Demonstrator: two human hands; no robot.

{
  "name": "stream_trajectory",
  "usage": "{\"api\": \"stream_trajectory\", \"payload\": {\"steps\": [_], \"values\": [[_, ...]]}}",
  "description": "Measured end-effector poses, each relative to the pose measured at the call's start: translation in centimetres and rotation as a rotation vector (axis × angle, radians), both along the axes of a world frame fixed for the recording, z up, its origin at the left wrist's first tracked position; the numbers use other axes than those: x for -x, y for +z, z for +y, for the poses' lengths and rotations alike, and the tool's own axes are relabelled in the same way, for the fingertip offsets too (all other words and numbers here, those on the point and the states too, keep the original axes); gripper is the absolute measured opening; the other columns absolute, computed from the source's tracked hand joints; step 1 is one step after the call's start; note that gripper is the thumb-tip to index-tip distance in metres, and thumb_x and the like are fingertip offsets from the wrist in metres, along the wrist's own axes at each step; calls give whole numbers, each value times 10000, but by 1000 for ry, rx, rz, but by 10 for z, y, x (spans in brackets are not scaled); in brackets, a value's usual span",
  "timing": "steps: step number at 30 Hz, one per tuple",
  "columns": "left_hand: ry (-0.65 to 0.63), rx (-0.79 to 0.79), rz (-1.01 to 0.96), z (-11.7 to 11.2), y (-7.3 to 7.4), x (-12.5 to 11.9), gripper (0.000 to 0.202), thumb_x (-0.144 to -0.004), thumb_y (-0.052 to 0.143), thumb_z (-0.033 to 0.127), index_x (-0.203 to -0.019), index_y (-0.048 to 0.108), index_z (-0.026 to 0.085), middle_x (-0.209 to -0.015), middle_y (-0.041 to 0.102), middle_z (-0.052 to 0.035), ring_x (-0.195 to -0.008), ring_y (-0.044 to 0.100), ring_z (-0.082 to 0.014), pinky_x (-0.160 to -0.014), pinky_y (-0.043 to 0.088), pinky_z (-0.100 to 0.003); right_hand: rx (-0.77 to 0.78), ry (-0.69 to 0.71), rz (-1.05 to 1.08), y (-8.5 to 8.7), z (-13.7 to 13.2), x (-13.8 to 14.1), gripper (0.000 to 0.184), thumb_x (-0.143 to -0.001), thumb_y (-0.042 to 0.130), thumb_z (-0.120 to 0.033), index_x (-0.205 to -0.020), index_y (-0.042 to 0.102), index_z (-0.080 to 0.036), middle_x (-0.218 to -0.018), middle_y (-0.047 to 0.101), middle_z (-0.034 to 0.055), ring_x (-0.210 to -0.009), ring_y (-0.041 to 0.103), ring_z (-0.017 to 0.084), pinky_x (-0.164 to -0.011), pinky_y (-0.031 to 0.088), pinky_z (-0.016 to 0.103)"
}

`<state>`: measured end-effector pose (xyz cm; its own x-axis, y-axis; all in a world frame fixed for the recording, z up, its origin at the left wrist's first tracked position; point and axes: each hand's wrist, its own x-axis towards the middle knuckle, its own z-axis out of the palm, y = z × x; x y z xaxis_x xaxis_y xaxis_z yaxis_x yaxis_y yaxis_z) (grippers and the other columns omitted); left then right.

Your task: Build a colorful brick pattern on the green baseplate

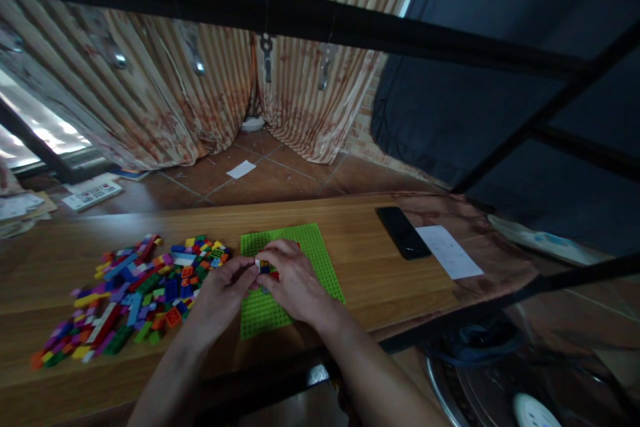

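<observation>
A green baseplate [307, 253] lies on the wooden table, and both hands meet over its left part. Between the fingertips shows a small cluster of toy bricks [264, 267] with white, dark blue, yellow and red parts. My right hand [295, 280] is closed around the cluster from the right, covering much of it. My left hand [220, 297] pinches at its left side, by the white brick [258, 263]. Whether the cluster is pressed onto the plate cannot be seen. A bit of red [299, 245] shows behind my right hand.
A heap of loose coloured bricks [135, 287] spreads over the table [360, 233] on the left. To the right lie a black phone [403, 232] and a white sheet of paper [449, 251]. A dark metal bar [300, 10] crosses in front of the curtains [310, 107].
</observation>
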<state>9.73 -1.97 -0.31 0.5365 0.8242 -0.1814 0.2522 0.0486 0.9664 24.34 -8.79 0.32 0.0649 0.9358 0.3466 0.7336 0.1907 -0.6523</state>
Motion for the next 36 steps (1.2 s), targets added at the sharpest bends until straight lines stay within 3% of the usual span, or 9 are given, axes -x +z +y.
{"api": "stream_trajectory", "payload": {"steps": [11, 16, 19, 30, 36], "values": [[77, 24, 32, -3, 4, -4, 448, -702, 692, 479, -998, 628, 148, -763, 681, -27, -711, 631, -181, -661, 491, -284, 6, 1, -30, 1, 2, -2, 256, -813, 698, -184, -1066, 666, -203, -1064, 609, 49, -1040, 546, 186, -968, 431, 352], [87, 5, 15, -7, 8, -9, 398, -699, 681, 473, -927, 620, 153, -698, 662, -13, -658, 632, -176, -634, 495, -289, -6, 14, -35, 3, -1, -8, 210, -807, 709, -185, -1015, 679, -195, -1036, 609, 52, -1030, 553, 195, -949, 451, 359], [66, -9, -2, -9, 9, -10, 360, -711, 656, 467, -896, 628, 159, -753, 682, -26, -666, 637, -172, -648, 501, -296, 6, 2, -20, 0, -4, -15, 228, -806, 701, -171, -1029, 676, -210, -1084, 592, 60, -1058, 546, 202, -954, 453, 386], [92, -138, 64, -3, -14, 3, 177, -809, 522, 287, -872, 644, 175, -735, 672, -26, -684, 625, -172, -644, 470, -284, 49, -82, -13, -6, -1, -44, 197, -850, 628, -248, -1035, 696, -239, -1150, 582, 74, -1110, 563, 238, -1002, 442, 447], [53, -180, 56, -9, -15, -2, 157, -821, 530, 257, -873, 652, 174, -737, 664, -27, -706, 604, -166, -660, 456, -273, 119, -22, -67, -13, -5, -45, 207, -830, 644, -258, -1029, 703, -242, -1179, 583, 80, -1141, 545, 251, -1018, 435, 460]]}}
